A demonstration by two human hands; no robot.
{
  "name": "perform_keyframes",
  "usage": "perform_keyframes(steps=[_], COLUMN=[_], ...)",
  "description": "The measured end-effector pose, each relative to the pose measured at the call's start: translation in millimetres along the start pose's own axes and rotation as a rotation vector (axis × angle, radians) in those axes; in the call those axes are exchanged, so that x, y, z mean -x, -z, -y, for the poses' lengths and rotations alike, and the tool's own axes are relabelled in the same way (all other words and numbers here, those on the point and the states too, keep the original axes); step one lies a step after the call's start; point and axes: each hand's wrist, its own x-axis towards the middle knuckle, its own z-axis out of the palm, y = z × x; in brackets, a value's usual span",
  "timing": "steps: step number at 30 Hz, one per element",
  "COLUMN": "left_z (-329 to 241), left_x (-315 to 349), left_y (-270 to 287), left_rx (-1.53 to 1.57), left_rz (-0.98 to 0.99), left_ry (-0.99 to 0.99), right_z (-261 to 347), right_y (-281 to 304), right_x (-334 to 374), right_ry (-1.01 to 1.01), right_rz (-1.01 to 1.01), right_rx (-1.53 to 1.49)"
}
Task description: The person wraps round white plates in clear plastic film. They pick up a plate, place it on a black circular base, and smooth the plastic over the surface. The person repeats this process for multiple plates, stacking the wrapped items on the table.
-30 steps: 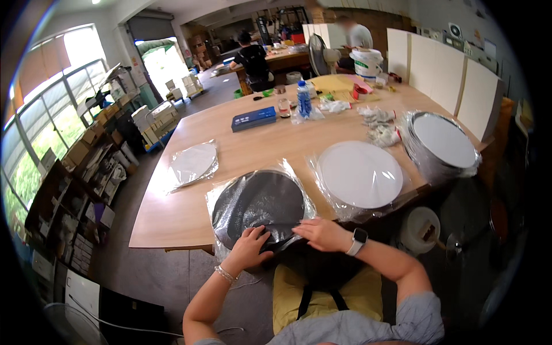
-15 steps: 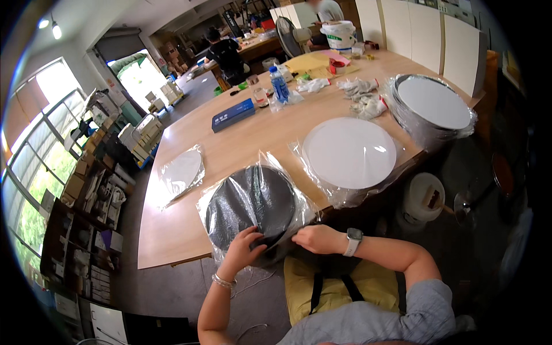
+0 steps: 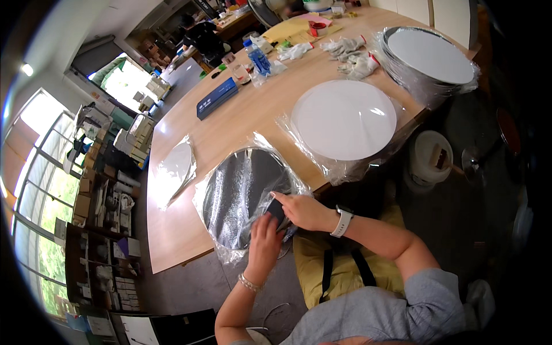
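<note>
Handling a black disc (image 3: 230, 184) in clear film (image 3: 229, 256), at the table's (image 3: 264, 110) near edge

Pinching film with the right hand (image 3: 302, 210), at the disc's 4 o'clock. Got the left hand (image 3: 264, 237) at 5 with bunched, blurry fingers, so can't tell if gripping. Further out, got a bagged white disc (image 3: 344, 119) at 2, a smaller bagged one (image 3: 175, 164) at 10. Can spot pale print on a blue box (image 3: 217, 98) at 11, plus a bottle (image 3: 257, 60) at 12, too tiny to read.

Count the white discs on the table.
3: small disc left of the dark disc, larger disc right of it, third disc atop the rightmost stack. More may be hidden beneath.
</note>
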Motion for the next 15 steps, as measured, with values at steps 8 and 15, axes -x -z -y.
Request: perform_keyframes(steps=[8,15], left_z=[20.5,32.5], left_x=[-11.3,-16.7], left_y=[1.5,6.8], left_rx=[-0.001,0.106], left_rz=[0.105,0.196], left_ry=[0.183,0.223], right_z=[-11.9,-15.8], right_y=[-4.6,-3.5], right_x=[17.0,28.4], right_ry=[0.008,0.014], right_rz=[-0.027,-0.089], right_rx=[-0.009,-0.077])
